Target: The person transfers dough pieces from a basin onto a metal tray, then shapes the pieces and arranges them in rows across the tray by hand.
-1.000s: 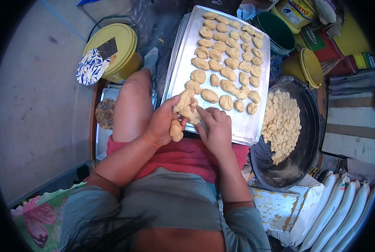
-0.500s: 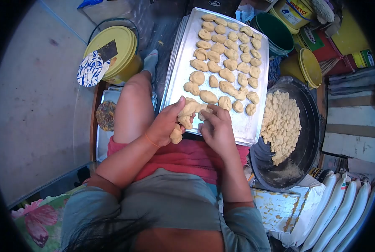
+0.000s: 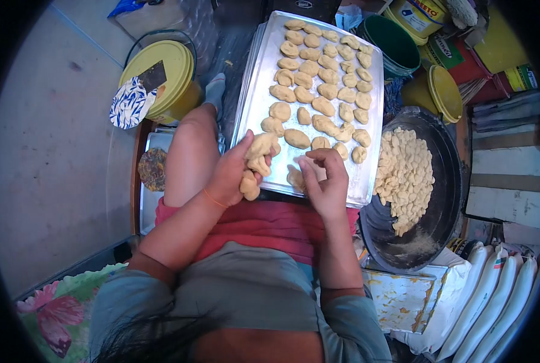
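Note:
My left hand (image 3: 230, 172) is closed around a lump of dough (image 3: 261, 150), which bulges out past the fingers at the tray's lower left corner. My right hand (image 3: 325, 181) hovers over the near edge of the metal tray (image 3: 355, 190), fingers curled; a small dough piece (image 3: 295, 178) shows beside its fingertips, blurred, and its contact with them is unclear. Rows of dough pieces (image 3: 322, 107) cover most of the tray, which lies on a stack of similar trays.
On the right, a black basin (image 3: 447, 199) holds a heap of small dough bits (image 3: 406, 175). A yellow lidded bucket (image 3: 161, 72) stands at the left. Behind the basin are a green bucket (image 3: 392, 45) and another yellow bucket (image 3: 444, 94). White filled bags (image 3: 485, 308) lie lower right.
My right hand has moved right, away from my left hand, and a small dough piece now shows apart from the held lump. My left hand keeps its grip and has shifted slightly left.

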The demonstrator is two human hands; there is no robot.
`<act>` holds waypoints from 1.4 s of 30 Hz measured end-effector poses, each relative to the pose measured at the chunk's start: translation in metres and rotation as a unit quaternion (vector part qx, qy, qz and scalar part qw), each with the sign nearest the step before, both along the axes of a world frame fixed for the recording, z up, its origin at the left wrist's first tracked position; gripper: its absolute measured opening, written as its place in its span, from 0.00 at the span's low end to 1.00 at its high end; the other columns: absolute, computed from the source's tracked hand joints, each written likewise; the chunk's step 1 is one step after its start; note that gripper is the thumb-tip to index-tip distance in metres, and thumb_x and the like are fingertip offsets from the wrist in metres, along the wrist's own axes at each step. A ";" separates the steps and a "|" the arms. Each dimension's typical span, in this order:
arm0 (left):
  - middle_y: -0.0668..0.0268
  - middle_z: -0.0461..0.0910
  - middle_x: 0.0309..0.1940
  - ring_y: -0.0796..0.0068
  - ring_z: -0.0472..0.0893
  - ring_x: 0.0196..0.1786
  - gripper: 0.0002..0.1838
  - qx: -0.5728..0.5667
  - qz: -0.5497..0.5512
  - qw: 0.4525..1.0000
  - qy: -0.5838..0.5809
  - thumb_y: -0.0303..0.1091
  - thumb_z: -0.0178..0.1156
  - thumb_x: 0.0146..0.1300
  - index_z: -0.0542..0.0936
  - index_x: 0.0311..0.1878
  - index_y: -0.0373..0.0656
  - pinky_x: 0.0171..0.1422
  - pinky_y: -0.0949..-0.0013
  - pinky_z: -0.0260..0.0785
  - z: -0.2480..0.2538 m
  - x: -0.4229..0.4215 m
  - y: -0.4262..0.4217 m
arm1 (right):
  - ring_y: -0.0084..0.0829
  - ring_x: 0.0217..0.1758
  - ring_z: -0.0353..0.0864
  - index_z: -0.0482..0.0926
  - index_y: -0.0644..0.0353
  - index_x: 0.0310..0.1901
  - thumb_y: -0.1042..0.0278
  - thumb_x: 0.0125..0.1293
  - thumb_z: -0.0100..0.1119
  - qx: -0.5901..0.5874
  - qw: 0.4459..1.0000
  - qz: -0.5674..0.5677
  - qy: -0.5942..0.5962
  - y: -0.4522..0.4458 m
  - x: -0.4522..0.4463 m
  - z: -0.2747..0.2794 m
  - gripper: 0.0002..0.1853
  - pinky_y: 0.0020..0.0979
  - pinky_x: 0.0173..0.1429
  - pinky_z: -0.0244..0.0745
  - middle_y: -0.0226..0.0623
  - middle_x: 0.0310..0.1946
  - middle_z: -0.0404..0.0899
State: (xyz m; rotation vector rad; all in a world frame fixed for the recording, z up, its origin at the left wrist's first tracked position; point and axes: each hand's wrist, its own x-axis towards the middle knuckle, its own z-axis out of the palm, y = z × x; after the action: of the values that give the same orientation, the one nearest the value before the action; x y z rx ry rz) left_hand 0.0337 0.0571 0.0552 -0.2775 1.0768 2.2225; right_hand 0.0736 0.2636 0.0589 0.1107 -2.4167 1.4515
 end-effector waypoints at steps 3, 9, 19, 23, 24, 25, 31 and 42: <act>0.68 0.78 0.34 0.83 0.74 0.26 0.25 -0.001 0.031 0.999 0.016 0.55 0.45 0.77 0.77 0.53 0.41 0.26 0.81 0.67 0.004 -0.006 -0.007 | 0.47 0.43 0.79 0.81 0.60 0.45 0.73 0.58 0.69 0.122 0.984 0.128 -0.025 0.005 0.004 0.009 0.13 0.41 0.49 0.76 0.43 0.41 0.79; 0.66 0.77 0.36 0.81 0.74 0.28 0.24 -0.065 0.057 0.994 0.067 0.56 0.42 0.78 0.74 0.57 0.46 0.27 0.80 0.66 0.019 0.002 0.008 | 0.45 0.45 0.80 0.81 0.58 0.43 0.78 0.55 0.68 0.065 0.997 0.040 0.007 -0.008 -0.001 -0.005 0.13 0.39 0.47 0.76 0.43 0.41 0.80; 0.70 0.78 0.40 0.83 0.76 0.36 0.46 -0.016 -0.066 0.997 0.043 0.77 0.22 0.69 0.72 0.62 0.47 0.32 0.79 0.68 0.013 0.009 0.011 | 0.45 0.50 0.77 0.81 0.60 0.50 0.69 0.58 0.71 -0.053 0.993 0.102 0.033 -0.027 -0.001 0.022 0.18 0.40 0.55 0.73 0.45 0.47 0.78; 0.73 0.75 0.40 0.85 0.74 0.37 0.38 -0.024 -0.115 0.987 0.111 0.72 0.36 0.71 0.72 0.61 0.46 0.35 0.81 0.65 0.014 0.016 0.014 | 0.44 0.52 0.76 0.81 0.58 0.54 0.70 0.56 0.72 0.059 0.995 0.079 0.032 -0.021 0.001 0.011 0.22 0.40 0.55 0.72 0.44 0.47 0.75; 0.73 0.74 0.39 0.86 0.73 0.37 0.34 -0.043 -0.129 0.979 0.149 0.68 0.42 0.72 0.72 0.61 0.46 0.36 0.81 0.65 0.017 0.015 0.011 | 0.37 0.49 0.78 0.80 0.60 0.52 0.73 0.60 0.69 0.002 0.997 0.073 0.013 -0.019 0.000 0.008 0.18 0.35 0.54 0.73 0.42 0.46 0.76; 0.72 0.74 0.39 0.86 0.73 0.37 0.31 -0.062 -0.143 0.970 0.186 0.64 0.48 0.73 0.72 0.60 0.46 0.36 0.82 0.65 0.018 0.014 0.009 | 0.35 0.48 0.79 0.79 0.61 0.52 0.74 0.61 0.68 -0.147 0.985 0.080 -0.051 -0.019 0.002 0.007 0.17 0.32 0.53 0.73 0.41 0.47 0.76; 0.71 0.75 0.40 0.85 0.74 0.40 0.15 -0.148 -0.046 0.938 0.309 0.39 0.62 0.71 0.77 0.52 0.38 0.45 0.80 0.68 -0.004 0.018 0.020 | 0.27 0.46 0.80 0.74 0.65 0.57 0.80 0.68 0.58 -0.521 0.825 0.105 -0.190 -0.016 0.010 0.019 0.16 0.26 0.55 0.76 0.41 0.53 0.75; 0.69 0.79 0.42 0.83 0.76 0.46 0.13 -0.086 -0.034 0.964 0.248 0.33 0.60 0.71 0.78 0.54 0.37 0.50 0.77 0.70 0.007 0.021 0.023 | 0.26 0.52 0.81 0.74 0.66 0.60 0.83 0.64 0.64 -0.405 0.886 0.149 -0.166 -0.009 0.016 -0.002 0.22 0.27 0.57 0.77 0.38 0.49 0.80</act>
State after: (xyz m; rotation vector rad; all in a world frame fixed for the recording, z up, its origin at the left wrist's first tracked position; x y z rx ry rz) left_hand 0.0546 0.0798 0.0622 0.2578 1.5200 2.1925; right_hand 0.0893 0.2543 0.0565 0.0371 -1.8435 2.6890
